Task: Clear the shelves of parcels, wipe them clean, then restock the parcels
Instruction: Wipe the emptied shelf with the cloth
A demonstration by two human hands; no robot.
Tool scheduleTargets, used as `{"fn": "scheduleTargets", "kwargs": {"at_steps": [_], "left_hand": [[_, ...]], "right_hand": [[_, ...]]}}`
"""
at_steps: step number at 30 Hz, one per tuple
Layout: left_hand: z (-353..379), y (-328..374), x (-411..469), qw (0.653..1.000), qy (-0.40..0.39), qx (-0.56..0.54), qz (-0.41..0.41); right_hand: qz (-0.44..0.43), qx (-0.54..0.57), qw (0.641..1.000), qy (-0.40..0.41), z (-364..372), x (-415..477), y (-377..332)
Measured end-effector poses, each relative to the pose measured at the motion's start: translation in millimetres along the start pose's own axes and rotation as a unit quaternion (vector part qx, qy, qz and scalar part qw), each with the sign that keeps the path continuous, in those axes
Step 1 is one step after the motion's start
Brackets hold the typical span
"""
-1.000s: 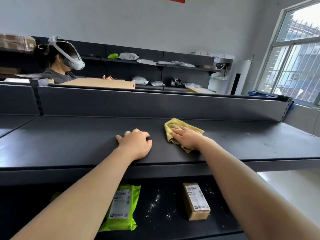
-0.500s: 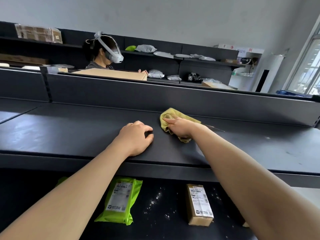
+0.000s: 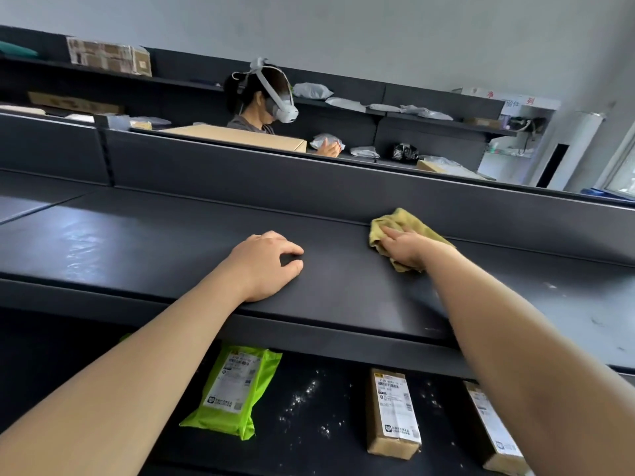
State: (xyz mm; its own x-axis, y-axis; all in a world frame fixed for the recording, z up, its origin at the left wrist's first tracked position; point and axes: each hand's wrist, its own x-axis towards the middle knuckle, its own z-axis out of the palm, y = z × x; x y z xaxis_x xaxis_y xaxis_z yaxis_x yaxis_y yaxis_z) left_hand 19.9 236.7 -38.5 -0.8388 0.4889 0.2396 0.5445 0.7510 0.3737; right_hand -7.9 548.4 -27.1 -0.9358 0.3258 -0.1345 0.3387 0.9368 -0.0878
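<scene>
We press our right hand [image 3: 407, 249] flat on the yellow cloth [image 3: 400, 219], fingers laid straight over it, right of centre in the frame. The cloth lies on the top shelf [image 3: 137, 242], bunched up against the foot of the dark back panel [image 3: 309, 187]. Our left hand [image 3: 264, 266] rests on the same shelf at centre frame, well apart from the cloth, fingers loosely curled and holding nothing; its wrist sits at the shelf's front edge. Bare shelf runs toward the left edge of the frame and on to the right past the cloth. At the bottom of the frame, the lower shelf [image 3: 309, 424] carries a green parcel [image 3: 233, 389], a brown box [image 3: 391, 413] and a second box [image 3: 494, 431] partly behind our right forearm, with white specks scattered between them.
</scene>
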Motion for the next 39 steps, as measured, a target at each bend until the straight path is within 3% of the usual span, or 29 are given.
{"fn": "scheduleTargets", "kwargs": {"at_steps": [6, 12, 24, 33, 39], "left_hand": [[2.3, -0.4, 0.5, 1.000, 0.004, 0.007, -0.001], [4.5, 0.5, 1.3, 1.000, 0.014, 0.021, 0.007], [2.1, 1.0, -0.6, 0.999, -0.001, 0.039, 0.006], [-2.2, 5.3, -12.1, 0.999, 0.016, 0.020, 0.024], [-6.5, 8.2, -19.9, 0.998, 0.025, 0.001, 0.056]], "right_hand": [[0.098, 0.007, 0.995, 0.002, -1.5, -35.5, 41.1], [0.155, 0.014, 0.988, -0.002, 0.3, -87.3, 13.2], [0.080, 0.020, 0.996, 0.014, 29.8, -158.3, -101.8], [0.025, 0.010, 0.989, 0.144, 47.9, -208.4, -40.7], [0.079, 0.007, 0.979, 0.189, 50.4, -228.4, 31.9]]}}
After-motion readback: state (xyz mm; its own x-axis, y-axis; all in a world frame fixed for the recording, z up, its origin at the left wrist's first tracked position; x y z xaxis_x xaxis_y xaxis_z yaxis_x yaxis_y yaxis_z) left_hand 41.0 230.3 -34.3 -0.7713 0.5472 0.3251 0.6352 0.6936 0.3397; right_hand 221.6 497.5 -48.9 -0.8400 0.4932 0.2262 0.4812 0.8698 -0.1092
